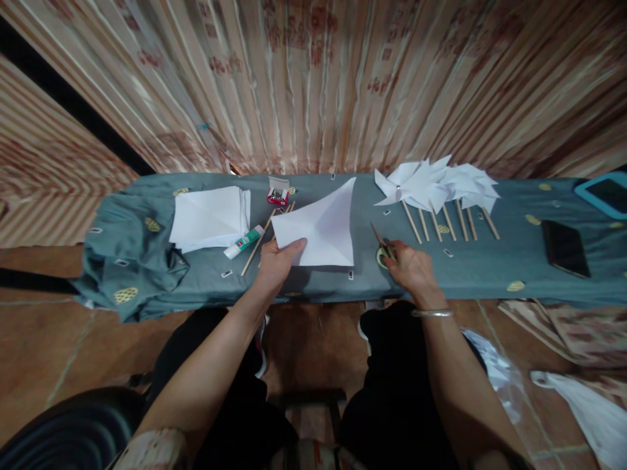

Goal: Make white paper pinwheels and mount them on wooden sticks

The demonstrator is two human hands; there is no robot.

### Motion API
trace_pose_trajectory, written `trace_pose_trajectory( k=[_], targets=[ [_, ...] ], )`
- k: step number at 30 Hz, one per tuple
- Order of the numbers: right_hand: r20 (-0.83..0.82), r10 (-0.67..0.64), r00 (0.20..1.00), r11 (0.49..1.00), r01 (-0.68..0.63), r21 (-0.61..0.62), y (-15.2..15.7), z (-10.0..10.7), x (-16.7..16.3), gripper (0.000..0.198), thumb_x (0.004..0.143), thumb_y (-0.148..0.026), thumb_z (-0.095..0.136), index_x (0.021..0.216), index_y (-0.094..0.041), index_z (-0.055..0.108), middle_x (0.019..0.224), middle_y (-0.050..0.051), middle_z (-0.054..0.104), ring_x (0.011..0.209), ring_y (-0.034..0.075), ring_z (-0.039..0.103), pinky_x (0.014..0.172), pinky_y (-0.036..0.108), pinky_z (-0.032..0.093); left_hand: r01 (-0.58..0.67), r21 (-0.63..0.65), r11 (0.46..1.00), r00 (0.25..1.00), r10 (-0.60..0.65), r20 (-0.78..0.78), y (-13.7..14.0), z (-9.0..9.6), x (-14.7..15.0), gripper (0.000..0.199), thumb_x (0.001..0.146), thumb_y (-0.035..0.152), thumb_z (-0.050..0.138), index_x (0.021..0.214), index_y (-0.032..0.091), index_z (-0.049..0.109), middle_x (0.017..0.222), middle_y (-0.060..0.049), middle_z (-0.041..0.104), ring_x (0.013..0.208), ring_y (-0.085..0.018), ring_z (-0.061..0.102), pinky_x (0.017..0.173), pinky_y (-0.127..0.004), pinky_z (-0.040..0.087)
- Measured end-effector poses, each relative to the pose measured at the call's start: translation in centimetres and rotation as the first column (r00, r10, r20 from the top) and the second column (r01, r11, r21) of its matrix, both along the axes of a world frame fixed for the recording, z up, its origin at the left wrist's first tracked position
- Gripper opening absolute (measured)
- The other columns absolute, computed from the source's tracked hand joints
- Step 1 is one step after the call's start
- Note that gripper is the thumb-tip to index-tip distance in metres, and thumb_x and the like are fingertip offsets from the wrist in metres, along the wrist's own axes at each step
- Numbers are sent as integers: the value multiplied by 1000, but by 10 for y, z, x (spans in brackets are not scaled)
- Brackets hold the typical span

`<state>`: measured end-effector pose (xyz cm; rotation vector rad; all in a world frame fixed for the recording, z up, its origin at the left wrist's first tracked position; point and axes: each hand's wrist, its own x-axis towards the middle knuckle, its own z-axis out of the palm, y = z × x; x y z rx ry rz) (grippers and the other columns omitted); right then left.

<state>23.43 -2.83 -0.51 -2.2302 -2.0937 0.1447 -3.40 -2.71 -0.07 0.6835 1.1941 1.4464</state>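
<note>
Between thumb and fingers, my left hand [279, 260] grips a white sheet of paper [326, 228] by its left edge; the sheet is creased and its far right corner curls up. My right hand [410, 264] is closed around the green handles of a pair of scissors [376, 232], whose blades point away to the left, apart from the paper. Left of the sheet lie thin wooden sticks [252, 256], partly hidden under it. A glue tube [245, 241] rests against them, and a small red box of metal pins [278, 194] stands open behind.
A stack of white paper [208, 215] lies on the left of the cloth-covered bench [362, 287]. Finished paper pinwheels [431, 186] on sticks lie at the back right. Further right are a black phone [565, 248] and a blue-framed device [605, 194]. A pleated curtain [304, 85] hangs behind.
</note>
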Motion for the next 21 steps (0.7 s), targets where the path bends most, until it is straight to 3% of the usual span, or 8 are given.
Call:
trace_pose_trajectory(
  k=[3,5,7,11,15,18,21],
  targets=[
    [-184,-7,983,1000,9,9,0,-8,5,35,83,-26,61,116,-15,65,92,12,76,85,25,72,75,32,52,5,-31,1000,999,-4,45,1,1,0,45,43,31,90,81,11,75,79,-7,76,68,-18,66,73,-32,52],
    [-385,-21,922,1000,12,-24,2,-13,5,33,82,-28,62,113,-16,65,89,7,76,79,20,72,71,29,52,13,-52,999,996,-9,86,2,0,1,46,42,31,90,81,11,74,80,-9,76,71,-20,68,75,-33,52],
    [-476,-40,878,998,13,-59,3,-14,1,32,81,-29,63,111,-16,65,89,6,76,78,18,72,71,28,52,25,-67,997,992,-16,124,4,0,3,46,41,30,90,80,11,74,80,-9,76,74,-22,69,78,-35,52],
    [-208,32,978,999,-32,2,1,-7,-19,33,84,-28,61,114,-15,65,99,13,75,92,26,70,79,34,50,53,-77,996,982,-38,183,8,2,8,43,40,28,90,76,12,73,80,-8,76,75,-24,69,79,-36,52],
    [-46,58,997,998,-59,-38,1,2,-32,33,87,-31,59,116,-15,63,101,16,75,94,29,71,76,34,49,96,-39,995,975,-86,204,12,7,14,42,38,27,91,73,12,73,77,-8,76,71,-22,68,74,-34,52],
    [-88,18,996,999,-22,-38,5,2,-30,28,85,-29,60,109,-17,66,98,13,75,92,29,71,76,35,49,91,-8,996,976,-88,200,15,7,18,41,38,26,91,72,12,73,73,-5,75,65,-18,66,69,-32,52],
    [-367,-45,929,999,39,-26,7,-3,-27,24,79,-29,65,101,-19,66,91,8,75,85,24,71,74,34,51,74,5,997,976,-73,207,18,7,19,38,38,24,91,70,12,73,71,-4,74,63,-16,64,68,-30,51]
  ],
)
